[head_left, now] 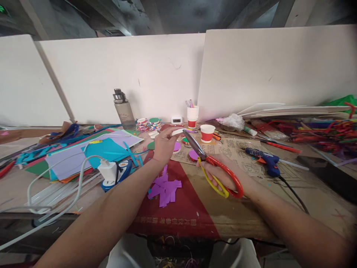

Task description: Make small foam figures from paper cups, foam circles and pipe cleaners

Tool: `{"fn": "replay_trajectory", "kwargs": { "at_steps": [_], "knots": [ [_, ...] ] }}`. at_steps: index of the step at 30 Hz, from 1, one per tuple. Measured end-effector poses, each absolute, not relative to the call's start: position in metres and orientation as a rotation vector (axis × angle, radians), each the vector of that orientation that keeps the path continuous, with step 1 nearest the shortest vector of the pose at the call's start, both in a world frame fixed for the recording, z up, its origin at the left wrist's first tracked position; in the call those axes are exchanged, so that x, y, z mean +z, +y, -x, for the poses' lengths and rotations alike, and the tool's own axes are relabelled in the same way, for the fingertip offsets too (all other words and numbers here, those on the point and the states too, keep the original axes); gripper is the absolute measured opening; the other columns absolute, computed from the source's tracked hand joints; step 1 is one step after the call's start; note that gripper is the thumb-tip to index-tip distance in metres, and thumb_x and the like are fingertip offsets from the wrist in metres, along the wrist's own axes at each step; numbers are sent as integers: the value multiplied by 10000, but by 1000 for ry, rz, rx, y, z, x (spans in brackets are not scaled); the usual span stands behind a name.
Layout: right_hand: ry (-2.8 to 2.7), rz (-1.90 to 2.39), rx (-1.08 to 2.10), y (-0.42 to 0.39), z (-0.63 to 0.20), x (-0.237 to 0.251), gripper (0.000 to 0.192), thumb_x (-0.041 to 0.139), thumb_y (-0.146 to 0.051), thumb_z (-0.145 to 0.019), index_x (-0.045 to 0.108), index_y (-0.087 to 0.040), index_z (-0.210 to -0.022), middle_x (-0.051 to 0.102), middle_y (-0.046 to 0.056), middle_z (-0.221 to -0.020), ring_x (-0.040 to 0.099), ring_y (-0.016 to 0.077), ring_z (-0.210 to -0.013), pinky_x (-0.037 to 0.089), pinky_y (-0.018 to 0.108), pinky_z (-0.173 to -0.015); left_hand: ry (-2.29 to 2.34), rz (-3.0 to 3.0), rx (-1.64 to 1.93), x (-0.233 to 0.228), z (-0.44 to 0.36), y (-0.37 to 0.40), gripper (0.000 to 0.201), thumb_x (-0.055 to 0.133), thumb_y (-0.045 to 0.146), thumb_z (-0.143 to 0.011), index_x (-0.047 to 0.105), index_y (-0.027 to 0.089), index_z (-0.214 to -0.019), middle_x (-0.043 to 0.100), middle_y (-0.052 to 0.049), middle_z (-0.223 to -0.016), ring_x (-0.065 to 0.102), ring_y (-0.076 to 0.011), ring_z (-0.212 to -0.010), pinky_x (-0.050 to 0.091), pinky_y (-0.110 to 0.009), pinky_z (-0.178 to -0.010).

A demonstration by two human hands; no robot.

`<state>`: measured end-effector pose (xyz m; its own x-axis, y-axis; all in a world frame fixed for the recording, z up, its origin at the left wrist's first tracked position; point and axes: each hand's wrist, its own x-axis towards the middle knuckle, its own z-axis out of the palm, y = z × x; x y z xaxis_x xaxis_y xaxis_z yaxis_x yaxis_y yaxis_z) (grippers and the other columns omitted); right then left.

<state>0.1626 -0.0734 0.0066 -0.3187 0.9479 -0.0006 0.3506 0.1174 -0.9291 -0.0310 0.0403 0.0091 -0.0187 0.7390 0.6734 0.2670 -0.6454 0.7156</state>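
My left hand [164,143] is closed around a white paper cup [177,131] held on its side above the table. My right hand [223,176] grips scissors [208,162] with red and yellow handles. Their blades point up and left, and the tips reach the cup's rim. Several purple paper strips [164,188] lie on the red sheet [170,208] below my left wrist. Pink paper discs [193,154] lie under the blades.
A red-banded paper cup [207,133] and a stack of cups [192,117] stand behind. A blue glue gun [263,158] lies at right, with coloured paper sheets [92,150], a white charger [107,171] and a water bottle [124,109] at left. White boards [167,74] wall the back.
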Motion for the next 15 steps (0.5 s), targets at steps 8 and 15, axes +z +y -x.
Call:
{"fn": "replay_trajectory", "kwargs": {
  "at_steps": [8, 15],
  "knots": [
    [-1712, 1281, 1237, -76, -159, 12, 260, 439, -431, -907, 512, -201, -808, 478, -57, -522, 465, 95, -386, 388, 197, -342, 1025, -1865, 1690, 8, 31, 42, 260, 630, 154, -760, 776, 228, -961, 754, -1, -893, 602, -138, -705, 472, -257, -657],
    [-1714, 1300, 1190, -77, -157, 9, 252, 436, -410, -898, 505, -197, -780, 478, -57, -516, 472, 91, -393, 377, 185, -351, 996, -1884, 1695, 7, 31, 41, 255, 633, 140, -751, 779, 228, -941, 758, 4, -895, 597, -138, -695, 464, -262, -660]
  ]
}}
